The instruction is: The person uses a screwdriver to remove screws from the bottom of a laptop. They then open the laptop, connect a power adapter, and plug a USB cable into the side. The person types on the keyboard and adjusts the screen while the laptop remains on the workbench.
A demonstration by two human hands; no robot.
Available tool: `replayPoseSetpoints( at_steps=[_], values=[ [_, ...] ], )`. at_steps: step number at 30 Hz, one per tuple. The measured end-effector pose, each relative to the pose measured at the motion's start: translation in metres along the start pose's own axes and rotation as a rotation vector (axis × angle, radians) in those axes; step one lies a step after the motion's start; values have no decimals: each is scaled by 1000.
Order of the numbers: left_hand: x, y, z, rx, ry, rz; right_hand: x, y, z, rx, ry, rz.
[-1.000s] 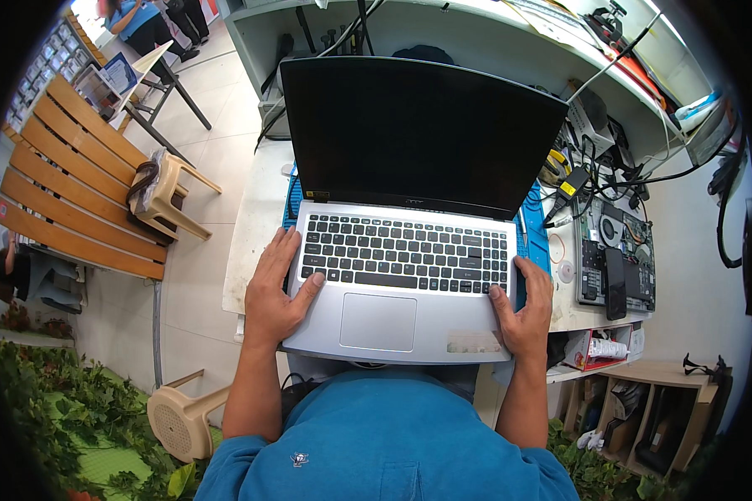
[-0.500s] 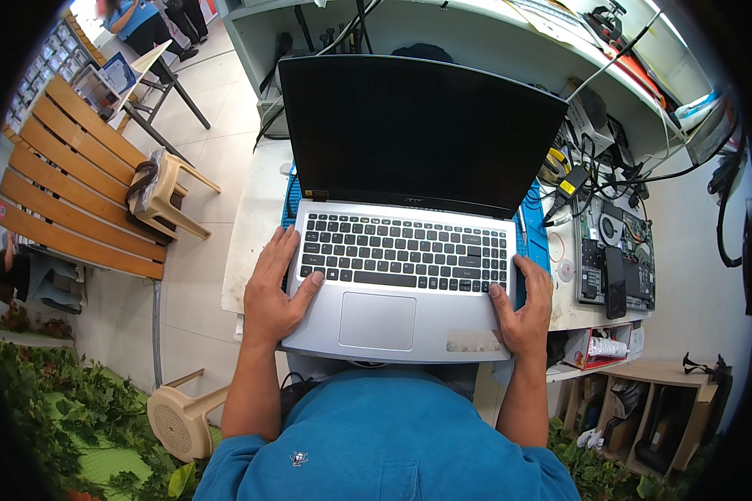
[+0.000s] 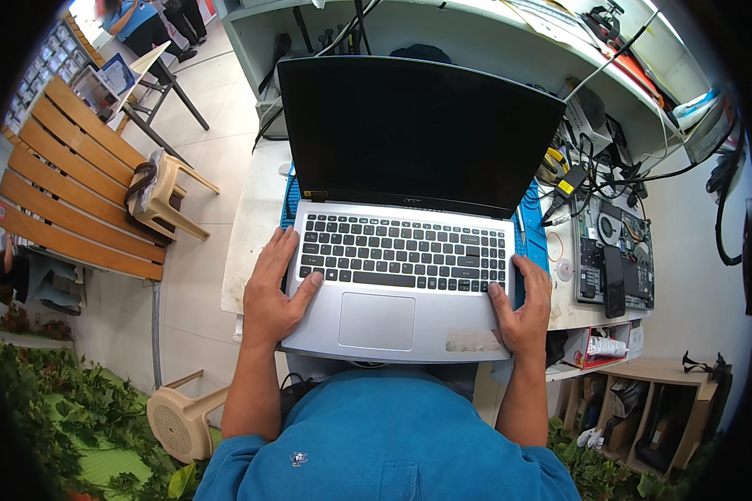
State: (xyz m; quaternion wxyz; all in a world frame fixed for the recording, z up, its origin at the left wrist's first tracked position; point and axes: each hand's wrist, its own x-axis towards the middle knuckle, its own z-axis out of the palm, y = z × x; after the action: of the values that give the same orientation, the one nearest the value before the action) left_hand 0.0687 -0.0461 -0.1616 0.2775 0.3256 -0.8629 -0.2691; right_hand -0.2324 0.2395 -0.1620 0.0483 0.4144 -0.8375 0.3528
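Laptop [image 3: 409, 213], silver, 1 unit: lid raised, screen [image 3: 426, 138] black, keyboard [image 3: 405, 255] dark-keyed with number pad, touchpad [image 3: 376, 321] bare, worn sticker [image 3: 475, 341] at the right of the palm rest. Location: over a blue mat [image 3: 536, 242] on the pale bench [image 3: 255, 200], squarely before the wearer.

Left hand [image 3: 274, 288]: lightly grasping the laptop's left edge, thumb on the deck at the keyboard's lower corner, fingers straight along the outside. Right hand [image 3: 522, 307]: matching hold on the right edge, thumb just below the number pad. Cannot tell whether any fingertips reach underneath, or whether the hands bear weight.

Changes, last 1 s: 0 evident in laptop or hands. Lid angle, thumb placement and black screen all match the earlier views; the slight drift of the whole scene suggests head movement. Judged meaning: a pause with the machine steadied, work no further along.

Adjacent stock, bench right: 1 exposed laptop chassis [image 3: 593, 259] with fan and boards showing; 1 black phone [image 3: 615, 284] lying across it; 1 black power adapter [image 3: 570, 182] among tangled cables.
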Motion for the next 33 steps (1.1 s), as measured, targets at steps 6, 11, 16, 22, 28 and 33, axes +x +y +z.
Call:
replayPoseSetpoints(
  at_steps=[6, 11, 16, 22, 28, 33],
  values=[
    [0, 0, 0, -3, 2, 6, 0, 0, 0, 0, 2, 0],
    [0, -1, 1, 6, 6, 16, 0, -1, 0, 7, 6, 5],
    [0, 0, 2, -7, 17, 5, 0, -2, 0, 3, 13, 4],
    [1, -1, 3, -3, 14, 10, 0, -2, -1, 2, 11, 4],
    [0, -5, 3, 10, 6, 19, 0, -1, 0, -2, 12, -3],
    [-1, -3, 3, 5, 8, 0, 0, -1, 0, -1, 11, -4]
  ],
)
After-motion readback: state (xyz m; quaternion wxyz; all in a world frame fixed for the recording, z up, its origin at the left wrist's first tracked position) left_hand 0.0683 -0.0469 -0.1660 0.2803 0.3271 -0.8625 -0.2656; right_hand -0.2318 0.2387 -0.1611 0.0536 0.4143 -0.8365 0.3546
